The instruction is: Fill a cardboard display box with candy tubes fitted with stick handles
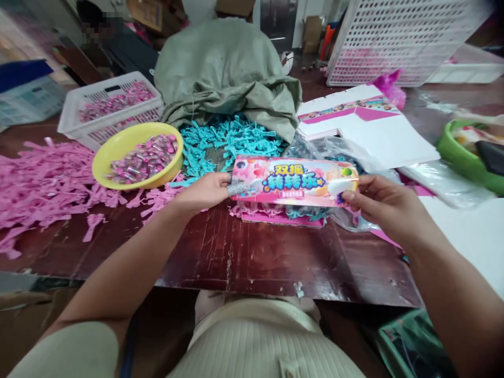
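A long printed cardboard panel (293, 182), pink with yellow and blue lettering, stretches between my two hands above the table. My left hand (207, 191) is closed on its left end, with something silvery wrapped round a finger. The right end is pinched between thumb and fingers of my right hand (384, 202). Just below the panel sits a shallow pink box (283, 220) with pink and turquoise plastic pieces in it, mostly hidden by the panel. Whether panel and box are joined I cannot tell.
Loose pink plastic pieces (47, 184) cover the left. A yellow bowl (98, 168) and a white basket (71, 115) hold small pink-capped tubes. Turquoise pieces (236, 136) spill from a grey-green sack (220, 58). White card sheets (378, 139) and a green basin (452, 157) are right.
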The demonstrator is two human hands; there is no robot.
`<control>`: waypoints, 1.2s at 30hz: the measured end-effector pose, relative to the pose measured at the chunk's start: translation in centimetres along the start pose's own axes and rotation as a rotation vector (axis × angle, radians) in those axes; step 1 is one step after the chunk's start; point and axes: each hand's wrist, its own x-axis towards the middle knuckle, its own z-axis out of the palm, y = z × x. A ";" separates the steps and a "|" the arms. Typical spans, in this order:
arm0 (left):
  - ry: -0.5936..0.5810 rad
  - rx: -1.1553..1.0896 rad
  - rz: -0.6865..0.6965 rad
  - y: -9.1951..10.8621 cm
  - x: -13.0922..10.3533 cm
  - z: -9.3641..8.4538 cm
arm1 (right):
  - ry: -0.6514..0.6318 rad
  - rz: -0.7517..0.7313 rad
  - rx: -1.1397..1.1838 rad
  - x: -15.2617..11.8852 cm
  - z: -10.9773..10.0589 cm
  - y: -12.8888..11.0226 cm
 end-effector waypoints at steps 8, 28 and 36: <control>0.093 0.346 -0.068 0.7 1.9 -1.6 | 0.023 -0.250 -0.391 2.8 -0.4 0.6; -0.040 0.575 0.247 -4.8 -1.1 0.4 | -0.060 -0.436 -0.827 1.4 -0.6 3.3; -0.028 0.640 0.293 -6.9 -1.8 2.8 | -0.269 -0.388 -0.555 2.6 -2.2 3.1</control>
